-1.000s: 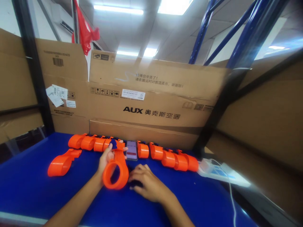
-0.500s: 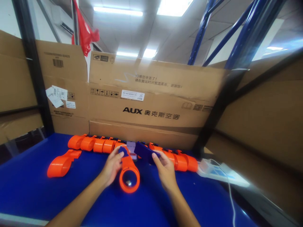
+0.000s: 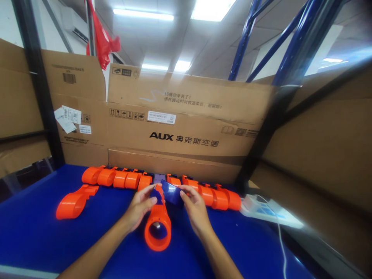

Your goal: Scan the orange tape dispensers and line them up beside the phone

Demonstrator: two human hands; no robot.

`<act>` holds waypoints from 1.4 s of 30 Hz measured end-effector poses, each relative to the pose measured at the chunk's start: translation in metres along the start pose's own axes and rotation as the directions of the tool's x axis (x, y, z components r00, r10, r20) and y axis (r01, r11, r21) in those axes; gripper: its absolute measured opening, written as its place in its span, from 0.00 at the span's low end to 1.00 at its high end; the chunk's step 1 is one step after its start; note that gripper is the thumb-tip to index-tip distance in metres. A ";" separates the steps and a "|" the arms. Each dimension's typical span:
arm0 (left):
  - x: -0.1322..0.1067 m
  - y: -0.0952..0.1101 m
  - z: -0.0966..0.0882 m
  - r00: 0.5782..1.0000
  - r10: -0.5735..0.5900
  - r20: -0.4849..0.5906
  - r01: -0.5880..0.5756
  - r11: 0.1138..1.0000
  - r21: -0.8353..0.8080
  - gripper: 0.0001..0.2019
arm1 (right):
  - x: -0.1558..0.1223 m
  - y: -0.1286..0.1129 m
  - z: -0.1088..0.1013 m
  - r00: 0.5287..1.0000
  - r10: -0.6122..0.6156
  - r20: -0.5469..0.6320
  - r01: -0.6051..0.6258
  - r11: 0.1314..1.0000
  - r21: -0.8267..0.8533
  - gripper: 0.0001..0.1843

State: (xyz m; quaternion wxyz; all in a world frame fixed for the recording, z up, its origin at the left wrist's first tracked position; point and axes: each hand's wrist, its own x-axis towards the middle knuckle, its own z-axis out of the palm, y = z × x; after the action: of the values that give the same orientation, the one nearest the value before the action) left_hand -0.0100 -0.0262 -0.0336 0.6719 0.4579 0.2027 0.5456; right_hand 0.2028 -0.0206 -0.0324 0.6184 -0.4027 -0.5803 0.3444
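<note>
My left hand (image 3: 140,209) grips the narrow end of an orange plastic ring-shaped part (image 3: 157,226), whose round opening points toward me. My right hand (image 3: 195,207) pinches a dark blue flat plastic piece (image 3: 172,192) and holds it against the top of the orange part, next to my left fingers. Both hands hover just above the blue table (image 3: 87,240).
A row of orange parts (image 3: 116,178) and more orange parts (image 3: 215,197) line the back of the table, with a phone (image 3: 159,178) between them. A loose orange part (image 3: 74,201) lies at left. A white power strip (image 3: 261,207) with cable sits at right. Cardboard boxes (image 3: 186,131) wall the table.
My right hand lifted a blue piece from the table and brought it left to the orange part's top. My left hand turned the orange part so its ring faces me.
</note>
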 end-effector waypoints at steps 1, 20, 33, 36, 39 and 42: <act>0.000 0.000 0.001 1.000 0.007 0.000 -0.007 1.000 0.018 0.29 | -0.001 0.000 0.001 0.999 -0.052 0.002 0.052 0.994 -0.092 0.19; 0.004 -0.007 -0.003 0.995 0.075 -0.065 -0.085 0.984 -0.158 0.24 | -0.006 -0.003 -0.002 0.937 -0.313 0.156 0.345 0.753 -0.561 0.20; 0.009 -0.010 -0.006 0.958 0.171 -0.231 -0.167 0.985 0.037 0.29 | -0.010 -0.012 0.000 0.946 -0.258 0.195 0.309 0.901 -0.303 0.18; 0.008 -0.010 -0.004 0.964 0.159 -0.214 -0.151 0.987 0.050 0.29 | -0.009 -0.011 -0.002 0.946 -0.261 0.191 0.311 0.897 -0.315 0.17; 0.008 -0.009 -0.005 0.964 0.153 -0.219 -0.142 0.988 0.065 0.29 | -0.009 -0.011 -0.002 0.943 -0.267 0.200 0.322 0.887 -0.332 0.17; 0.008 -0.009 -0.004 0.965 0.151 -0.212 -0.137 0.987 0.080 0.29 | -0.010 -0.012 -0.001 0.939 -0.272 0.211 0.333 0.876 -0.349 0.17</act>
State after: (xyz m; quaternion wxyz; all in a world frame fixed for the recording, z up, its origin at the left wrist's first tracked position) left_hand -0.0061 -0.0170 -0.0410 0.5890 0.4304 0.2587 0.6331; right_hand 0.2026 -0.0346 -0.0258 0.5278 -0.3904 -0.7382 0.1549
